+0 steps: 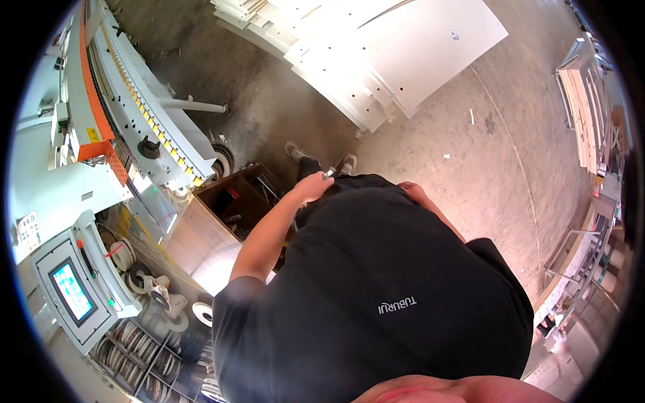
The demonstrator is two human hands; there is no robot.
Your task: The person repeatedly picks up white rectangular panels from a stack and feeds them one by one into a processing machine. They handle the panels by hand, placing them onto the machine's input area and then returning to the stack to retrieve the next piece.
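Note:
I look straight down over my black shirt (376,282) to my shoes (293,151) on the concrete floor. My left hand (312,187) is held out in front of my waist, fingers closed around a small silvery metal object (329,173) that sticks out at the fingertips. My right hand (412,191) lies against the right side of my waist. Its fingers are hidden behind the shirt, so I cannot see whether it holds anything.
A long white and orange machine (127,114) runs along the left, with a screen panel (72,290) and rolls of edge tape (144,279) below it. An open brown box (235,195) of tools stands by my left leg. White panels (396,54) are stacked ahead, with more at the right (586,107).

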